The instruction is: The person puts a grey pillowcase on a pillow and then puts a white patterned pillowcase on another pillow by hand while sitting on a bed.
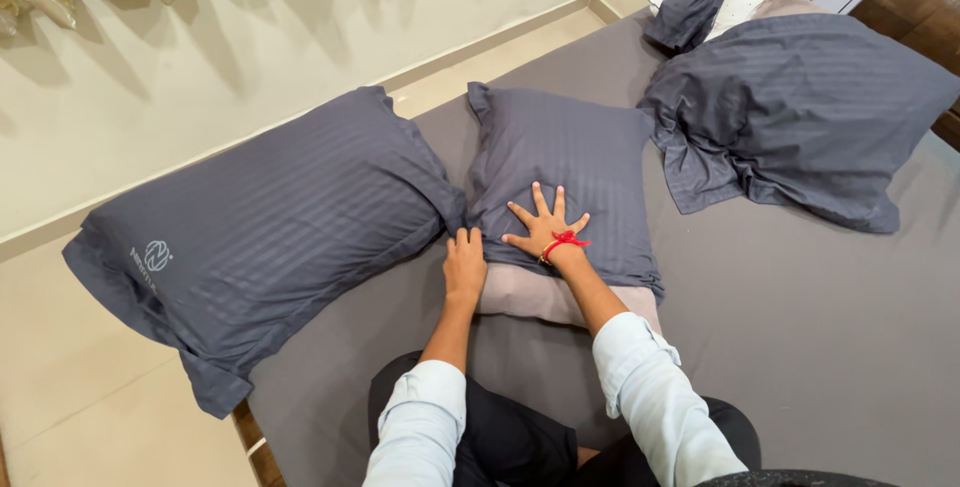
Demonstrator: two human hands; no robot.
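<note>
Three grey striped pillows lie on the grey bed [820, 347]: a large pillow [270, 237] at the left of the frame, a middle pillow [570, 157] in the centre, and a rumpled one [800, 107] at the upper right. The right hand [545, 227] rests flat with fingers spread on the middle pillow, holding nothing. The left hand [464, 265] seems to pinch the cover edge at its lower left corner, where the pale inner pillow [530, 297] shows.

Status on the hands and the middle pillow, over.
Right hand flat, fingers spread, on middle pillow. Left hand at its cover's open edge. Pink inner pillow sticking out. Nothing blocking.
</note>
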